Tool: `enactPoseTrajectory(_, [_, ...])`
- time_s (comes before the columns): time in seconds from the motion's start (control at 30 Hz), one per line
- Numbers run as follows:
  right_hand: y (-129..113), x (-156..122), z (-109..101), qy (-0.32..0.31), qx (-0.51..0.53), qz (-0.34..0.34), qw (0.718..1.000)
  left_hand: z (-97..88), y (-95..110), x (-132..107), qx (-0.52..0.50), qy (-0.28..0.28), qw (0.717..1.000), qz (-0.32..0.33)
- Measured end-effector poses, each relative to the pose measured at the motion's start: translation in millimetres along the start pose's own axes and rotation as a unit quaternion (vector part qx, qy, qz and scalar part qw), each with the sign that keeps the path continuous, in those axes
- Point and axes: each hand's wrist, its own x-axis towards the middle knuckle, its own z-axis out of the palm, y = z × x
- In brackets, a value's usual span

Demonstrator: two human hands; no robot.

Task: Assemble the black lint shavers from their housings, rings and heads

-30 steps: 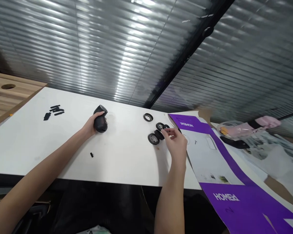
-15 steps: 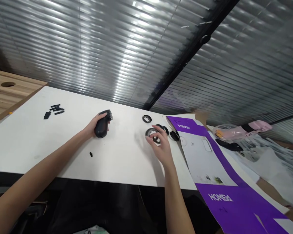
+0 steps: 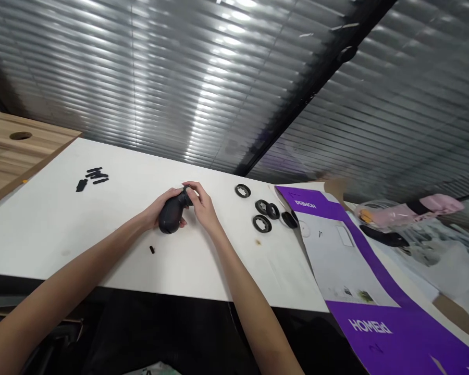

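My left hand (image 3: 160,208) is wrapped round a black handheld device (image 3: 171,216) with a rounded, bulbous body and an angled head. The body points down toward me, a little above the white tabletop. At the device's head, the fingers of my right hand (image 3: 202,204) are closed round a black ring (image 3: 188,196), which lies against the head's end. My fingers partly cover it, so how it sits there is hard to see. A small black piece (image 3: 152,249) lies on the table below the device.
Several black toothed rings, one of them a loose ring (image 3: 243,190), lie to the right beside a black round cap (image 3: 289,220). Thin black strips (image 3: 97,174) lie at left. A purple printed cardboard sheet (image 3: 340,208) covers the right side. Corrugated metal (image 3: 172,78) stands behind the white table (image 3: 133,182).
My right hand has moved left from the rings to the device's head, carrying a black ring. My left hand still holds the device, which has turned slightly toward the right hand.
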Motion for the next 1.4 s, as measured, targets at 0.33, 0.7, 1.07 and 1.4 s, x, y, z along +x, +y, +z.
enactPoseTrajectory(0.33, [-3.0, 31.3, -1.2, -0.021, 0.082, 0.084, 0.993, 10.3, 0.4, 5.3, 0.001, -0.030, 0.997, 0.067])
enactPoseTrajectory(0.7, [-13.5, 47.0, 0.0, -0.047, 0.018, 0.057, 0.997, 14.0, -4.0, 15.5, 0.080, 0.081, 0.968, 0.225])
enactPoseTrajectory(1.07, [-6.7, 45.8, 6.1, 0.047, -0.043, 0.048, 0.997, 12.4, -7.6, 19.1, 0.104, 0.076, 0.962, 0.240])
enactPoseTrajectory(1.4, [-0.3, 51.0, -1.6, -0.045, 0.043, 0.120, 0.991, 10.6, -4.4, 19.8, 0.082, 0.041, 0.972, 0.216])
